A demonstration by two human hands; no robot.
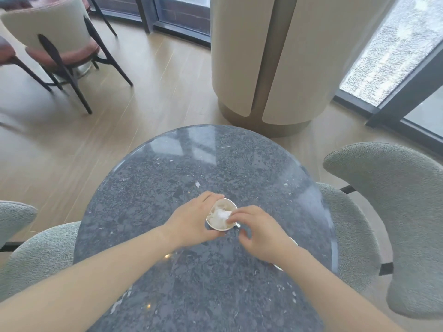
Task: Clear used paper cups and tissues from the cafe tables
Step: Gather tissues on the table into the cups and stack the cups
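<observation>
A white paper cup (pixel 227 203) stands on the round dark stone table (pixel 215 283), near its middle. My left hand (pixel 189 224) wraps around the cup's left side and holds it. Crumpled white tissue (pixel 219 218) fills the cup's mouth. My right hand (pixel 261 233) is at the cup's right rim, its fingertips pinching the tissue and pressing it into the cup. A small white scrap (pixel 197 184) lies on the table just beyond the cup. Part of a white rim (pixel 293 240) shows behind my right wrist; I cannot tell what it belongs to.
Grey upholstered chairs stand close to the table on the right (pixel 393 212) and left (pixel 36 255). A wide cream column (pixel 271 56) rises beyond the table. A chair with a red seat (pixel 62 44) stands at the far left on the wooden floor.
</observation>
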